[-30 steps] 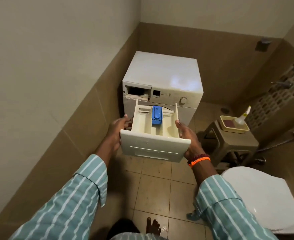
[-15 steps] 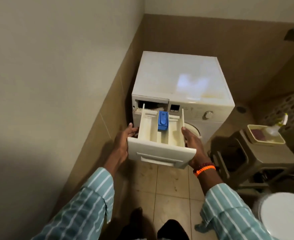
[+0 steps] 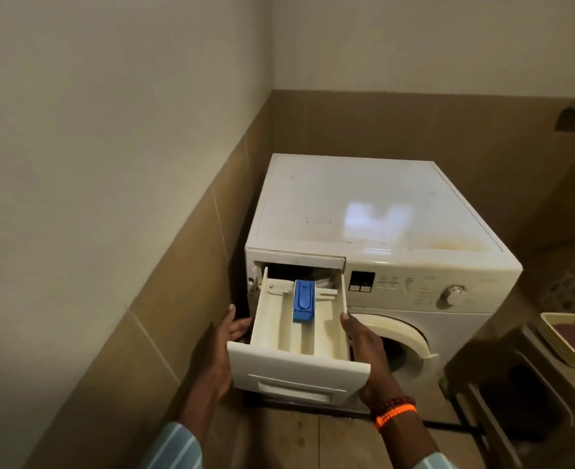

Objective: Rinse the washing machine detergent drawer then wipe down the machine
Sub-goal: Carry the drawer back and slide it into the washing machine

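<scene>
Head view: washing machine corner, seen from above and in front.
Detergent drawer (image 3: 299,346): held level in front of the washing machine (image 3: 374,211), rear end just at the mouth of the open slot (image 3: 299,270), front panel nearest the camera; whether the rear rails already sit inside the slot, cannot tell.
Drawer contents: pale compartments, visibly bare, with a blue insert (image 3: 303,300) seated in the middle channel; wet or dry, cannot tell.
Left hand (image 3: 216,350): grip clamped on the left side wall of the detergent drawer, palm along the side, fingers reaching under.
Right hand (image 3: 364,346): grip clamped on the right side wall, thumb lying along the top edge, orange bead bracelet (image 3: 394,412) on the wrist.
Progress, rinse step: probably finished, judging from the clean-looking compartments and the drawer lined up with its slot; equally readable as a drawer just pulled free, so not certain.
Progress, refit step: not yet done; drawer mostly outside the cabinet.
Progress, wipe step: not begun by appearances; yellowish stain and faint marks on the machine top near the right front corner, no cloth in either hand.
Machine door (image 3: 397,340): round, below the control panel, partly behind the right hand.
Supplies: pale tray (image 3: 550,330) on a dark stool (image 3: 502,394) to the right, holding something reddish, likely a cloth or sponge, though too dim to name.
Left to do: slide the drawer home if rinsed, else carry to water; then wipe top, panel and door.
</scene>
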